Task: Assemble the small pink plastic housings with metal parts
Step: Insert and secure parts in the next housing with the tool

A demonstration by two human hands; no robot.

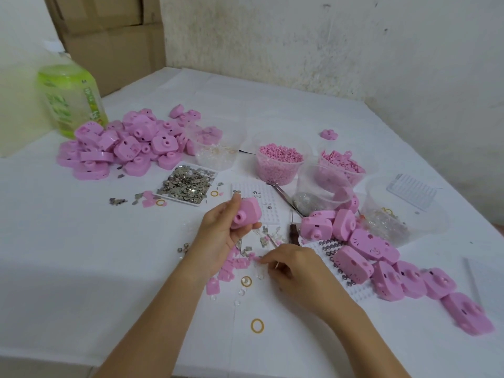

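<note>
From the head view, the left hand (222, 233) grips a pink housing (248, 212) lifted just above the white surface (81, 268), near the middle of the scene. At 5 o'clock from it, the right hand (298, 270) rests low, its fingertips pinching a small pink piece (256, 258) among scattered bits. A pile of housings (117, 144) lies at 10 o'clock, a tray of metal parts (188, 184) at 11, tubs of pink bits (281, 159) at 1, and more housings (381, 257) trail off at 4.
</note>
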